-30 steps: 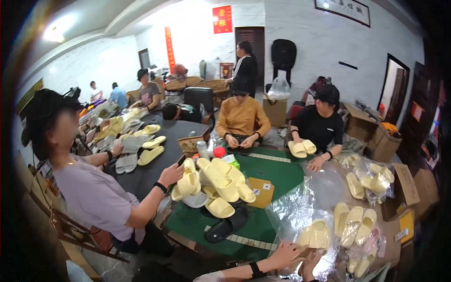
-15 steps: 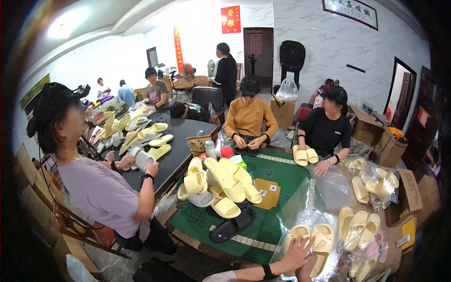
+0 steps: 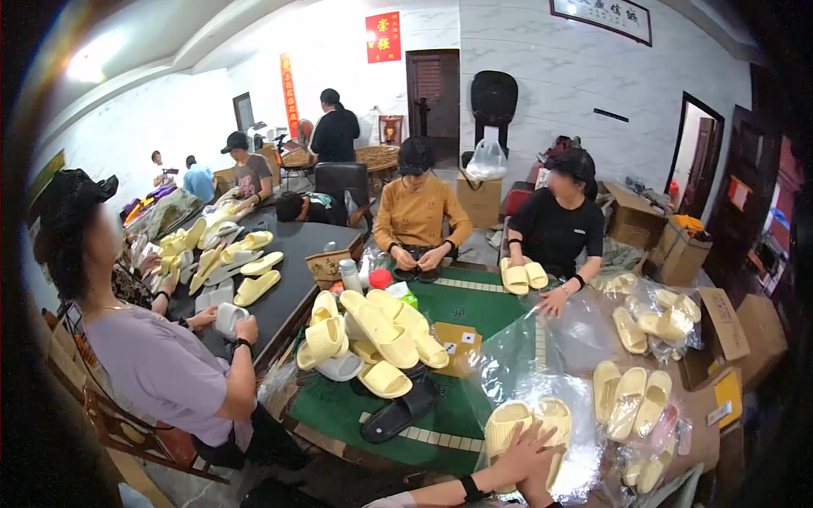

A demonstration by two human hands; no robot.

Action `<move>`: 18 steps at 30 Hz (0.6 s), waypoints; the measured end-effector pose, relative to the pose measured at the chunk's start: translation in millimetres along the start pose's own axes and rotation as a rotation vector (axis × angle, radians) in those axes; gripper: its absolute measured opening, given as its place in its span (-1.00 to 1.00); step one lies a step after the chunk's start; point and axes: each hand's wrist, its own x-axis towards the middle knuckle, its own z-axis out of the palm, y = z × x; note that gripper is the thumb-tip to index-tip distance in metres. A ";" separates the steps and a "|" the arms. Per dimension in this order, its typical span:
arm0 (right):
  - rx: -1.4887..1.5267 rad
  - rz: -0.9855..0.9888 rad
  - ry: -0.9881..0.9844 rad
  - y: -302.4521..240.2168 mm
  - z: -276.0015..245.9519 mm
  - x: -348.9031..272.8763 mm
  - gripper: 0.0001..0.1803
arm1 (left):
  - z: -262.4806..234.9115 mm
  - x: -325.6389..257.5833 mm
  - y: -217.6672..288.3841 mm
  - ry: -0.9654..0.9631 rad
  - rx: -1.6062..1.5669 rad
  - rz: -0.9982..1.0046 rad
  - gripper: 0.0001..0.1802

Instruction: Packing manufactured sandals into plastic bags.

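A pair of pale yellow slide slippers [image 3: 506, 421] lies side by side on a clear plastic bag [image 3: 580, 423] at the near right of the table. My left hand [image 3: 523, 455], a black band at its wrist, rests across the slippers with its fingers stretched out. Close against it at the lower edge is my right hand [image 3: 535, 489], mostly covered by the left, so its fingers are hidden. Several bagged yellow slippers [image 3: 628, 398] lie just to the right.
Left of centre, yellow and grey slippers [image 3: 381, 330] are heaped on the green table mat [image 3: 339, 415], beside a black slipper [image 3: 400, 416]. Co-workers sit across the table and stand at the left. Cardboard boxes [image 3: 724, 326] line the right side.
The whole view has shifted, so things appear farther left. My hands stay over the slippers. The co-worker at left has lowered the grey slipper toward the dark table.
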 end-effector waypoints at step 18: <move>-0.386 -0.318 -0.122 147.0 7.5 -80.1 -0.87 | -20.2 9.2 -70.7 0.376 -0.150 -0.175 -0.71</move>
